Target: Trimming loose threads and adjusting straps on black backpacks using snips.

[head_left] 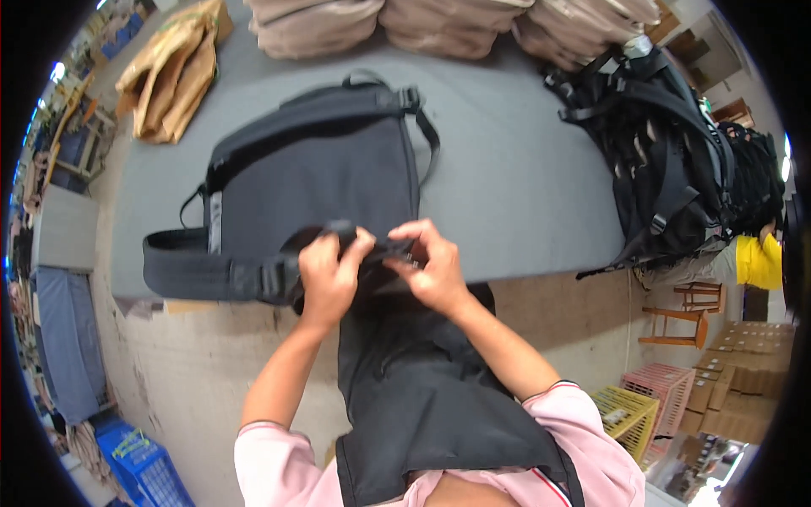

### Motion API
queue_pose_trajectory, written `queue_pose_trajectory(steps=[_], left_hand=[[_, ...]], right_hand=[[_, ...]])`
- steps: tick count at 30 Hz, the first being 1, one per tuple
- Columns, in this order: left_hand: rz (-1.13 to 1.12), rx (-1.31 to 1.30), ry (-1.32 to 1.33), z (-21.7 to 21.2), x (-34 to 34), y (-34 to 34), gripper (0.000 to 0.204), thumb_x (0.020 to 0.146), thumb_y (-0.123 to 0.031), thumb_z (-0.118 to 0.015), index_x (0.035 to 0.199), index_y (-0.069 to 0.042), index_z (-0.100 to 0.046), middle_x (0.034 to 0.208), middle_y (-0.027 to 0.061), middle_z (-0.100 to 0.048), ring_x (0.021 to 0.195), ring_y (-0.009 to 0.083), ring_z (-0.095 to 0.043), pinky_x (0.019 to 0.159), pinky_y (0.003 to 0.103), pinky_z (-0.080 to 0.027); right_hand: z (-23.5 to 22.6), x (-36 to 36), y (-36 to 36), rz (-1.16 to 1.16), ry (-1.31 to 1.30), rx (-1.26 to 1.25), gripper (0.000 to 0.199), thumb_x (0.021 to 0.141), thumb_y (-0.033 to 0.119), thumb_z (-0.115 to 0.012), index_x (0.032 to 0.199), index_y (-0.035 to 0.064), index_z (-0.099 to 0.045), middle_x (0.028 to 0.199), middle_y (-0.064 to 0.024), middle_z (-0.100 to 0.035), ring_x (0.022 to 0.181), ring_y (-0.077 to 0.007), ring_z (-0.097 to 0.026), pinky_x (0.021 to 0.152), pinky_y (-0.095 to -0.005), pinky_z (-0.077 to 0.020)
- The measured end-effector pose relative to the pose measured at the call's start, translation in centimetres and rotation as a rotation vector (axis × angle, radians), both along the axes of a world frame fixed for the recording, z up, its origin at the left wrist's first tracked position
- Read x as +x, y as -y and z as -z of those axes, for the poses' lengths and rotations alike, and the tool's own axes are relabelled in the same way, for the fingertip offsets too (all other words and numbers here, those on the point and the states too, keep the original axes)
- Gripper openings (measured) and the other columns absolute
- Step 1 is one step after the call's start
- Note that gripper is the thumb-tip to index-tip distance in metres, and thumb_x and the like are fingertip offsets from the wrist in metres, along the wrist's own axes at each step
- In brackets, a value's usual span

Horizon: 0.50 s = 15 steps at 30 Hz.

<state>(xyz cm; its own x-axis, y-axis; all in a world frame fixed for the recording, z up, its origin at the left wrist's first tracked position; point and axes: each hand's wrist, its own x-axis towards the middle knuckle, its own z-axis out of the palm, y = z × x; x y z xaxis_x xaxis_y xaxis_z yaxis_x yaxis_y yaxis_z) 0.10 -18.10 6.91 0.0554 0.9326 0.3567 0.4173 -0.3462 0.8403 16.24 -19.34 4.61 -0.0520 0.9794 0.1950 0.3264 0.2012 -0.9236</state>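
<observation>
A black backpack (pixel 312 173) lies flat on the grey-covered table, its bottom or top edge toward me. One padded shoulder strap (pixel 198 277) curves along the table's near edge. My left hand (pixel 328 275) is closed on the webbing end of this strap, thumb and fingers pinched together. Just right of it, my right hand (pixel 432 266) pinches the dark webbing between thumb and fingers. Both hands meet at the front edge of the table. A small buckle or adjuster may sit between them, but blur and the fingers hide it.
Stacked beige bags (pixel 456 25) line the table's far side. Brown paper (pixel 173 72) lies at the far left, and a pile of black backpacks (pixel 659 160) stands at the right. Crates (pixel 629 414), a wooden stool (pixel 676 325) and a person in yellow (pixel 758 260) are beyond the table.
</observation>
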Motion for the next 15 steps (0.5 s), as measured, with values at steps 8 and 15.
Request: queue_pose_trajectory(steps=[8, 15], left_hand=[[0.112, -0.733, 0.649, 4.8, 2.1, 0.9, 0.017, 0.088, -0.017, -0.061, 0.085, -0.001, -0.063, 0.076, -0.0007, -0.061, 0.071, 0.0059, -0.052, 0.066, 0.023, -0.042], [0.14, -0.67, 0.428, 4.7, 1.9, 1.1, 0.024, 0.088, -0.022, -0.06, 0.08, 0.001, -0.064, 0.07, -0.0013, -0.059, 0.065, 0.0049, -0.048, 0.061, 0.024, -0.041]], right_hand=[[4.4, 3.1, 2.1, -0.062, -0.097, -0.146, 0.038, 0.072, -0.002, -0.073, 0.105, 0.0088, -0.057, 0.071, 0.0024, -0.054, 0.058, -0.0047, -0.049, 0.055, -0.0202, -0.0406], [-0.6, 5.1, 3.3, -0.032, 0.231, 0.002, 0.042, 0.07, 0.002, -0.07, 0.11, 0.0089, -0.058, 0.089, -0.0053, -0.051, 0.062, -0.0115, -0.053, 0.054, -0.0252, -0.0453]])
